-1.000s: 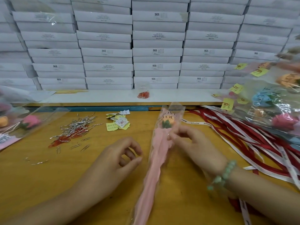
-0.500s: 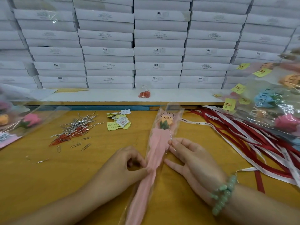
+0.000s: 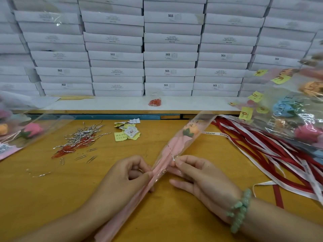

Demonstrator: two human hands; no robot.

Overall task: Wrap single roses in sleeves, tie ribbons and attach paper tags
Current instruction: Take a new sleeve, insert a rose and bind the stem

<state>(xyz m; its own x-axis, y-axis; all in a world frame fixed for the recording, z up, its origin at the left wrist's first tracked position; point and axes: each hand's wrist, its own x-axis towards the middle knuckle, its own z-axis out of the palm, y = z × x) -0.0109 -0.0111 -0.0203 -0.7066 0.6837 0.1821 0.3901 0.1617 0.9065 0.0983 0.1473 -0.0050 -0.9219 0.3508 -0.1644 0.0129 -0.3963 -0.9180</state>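
Left grip holds pink-wrapped, clear-sleeved orange rose.

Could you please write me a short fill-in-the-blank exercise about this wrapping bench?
1. The green bead bracelet is worn on the ___ wrist.
2. The ribbons lying on the table are red and ___.
3. The loose silver twist ties lie to the ___ of the sleeved rose, which the left hand and right hand hold.
Missing words: right; white; left.
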